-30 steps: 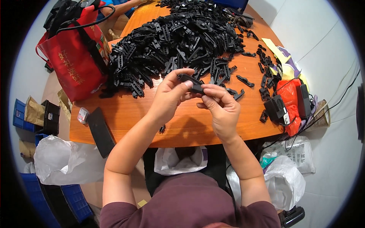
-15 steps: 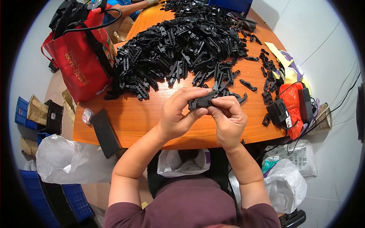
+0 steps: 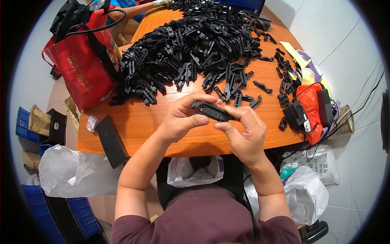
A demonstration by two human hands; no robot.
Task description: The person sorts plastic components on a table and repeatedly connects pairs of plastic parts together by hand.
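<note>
Between my two hands, above the front part of the orange wooden table [image 3: 158, 140], is a long black plastic part [image 3: 212, 112] with small raised details along its side. My left hand [image 3: 180, 118] pinches its left end between thumb and fingers. At the other end, my right hand [image 3: 245, 130] grips it with thumb and forefinger. Just beyond my hands lies a large heap of similar black plastic parts [image 3: 178, 53]. A few loose ones, such as a single black part [image 3: 263, 87], lie right of the heap.
A red bag [image 3: 77, 65] stands at the left, near a dark flat phone-like slab [image 3: 112, 142] and a small clear pack [image 3: 92, 124]. On the right are a black power adapter [image 3: 296, 118], a red plastic bag [image 3: 310, 107] and cables. Another person's gloved hand [image 3: 162, 3] shows at the far edge.
The black part has been turned between my hands, so its long side now faces me more. My left hand has shifted slightly left; the right thumb and forefinger are further apart.
</note>
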